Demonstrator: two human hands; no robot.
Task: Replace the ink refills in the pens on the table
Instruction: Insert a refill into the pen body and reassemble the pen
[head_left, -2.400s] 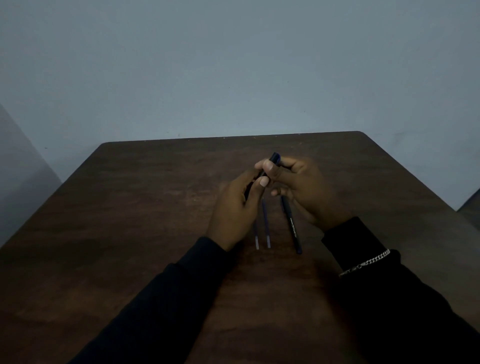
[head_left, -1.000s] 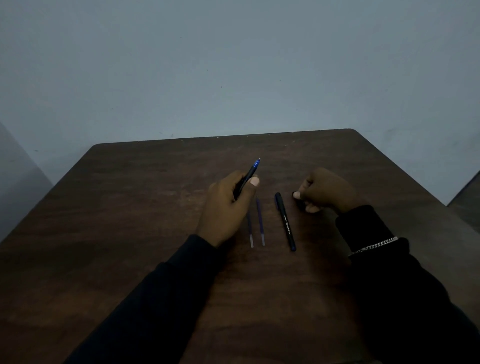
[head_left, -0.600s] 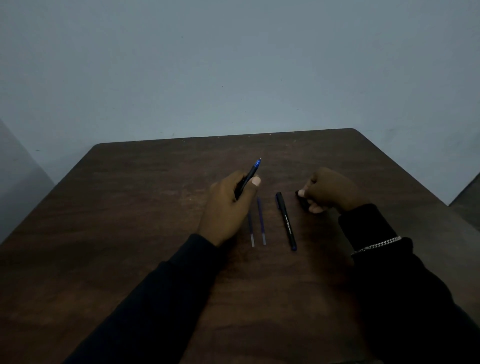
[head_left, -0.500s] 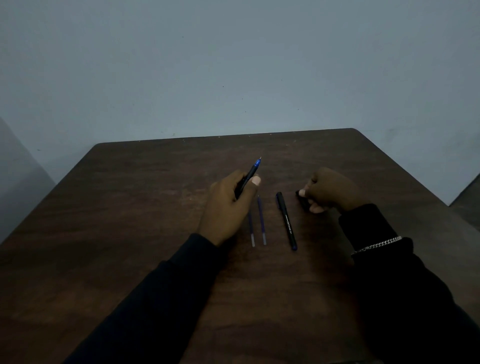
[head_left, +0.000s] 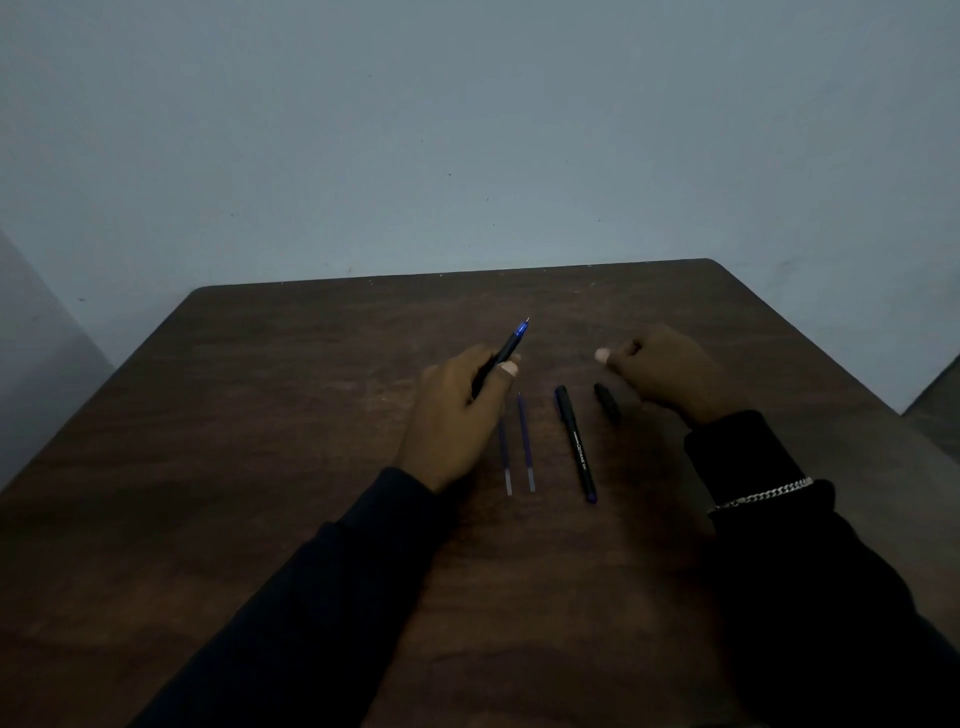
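My left hand (head_left: 457, 415) grips an uncapped dark pen (head_left: 506, 348), its blue tip pointing up and away from me. Two thin blue refills (head_left: 524, 441) lie side by side on the brown table (head_left: 260, 441), just right of that hand; the left one is partly hidden under it. A second, capped black pen (head_left: 575, 442) lies to their right. A black pen cap (head_left: 607, 401) rests on the table beside it. My right hand (head_left: 662, 371) hovers just above the cap with fingers curled and holds nothing.
The table's far edge meets a plain grey-blue wall (head_left: 467, 156). A silver chain bracelet (head_left: 763, 491) sits on my right wrist over the dark sleeve.
My right hand has let go of the pen cap, which now lies on the table, and has lifted slightly. The left hand still holds the uncapped pen in the same place.
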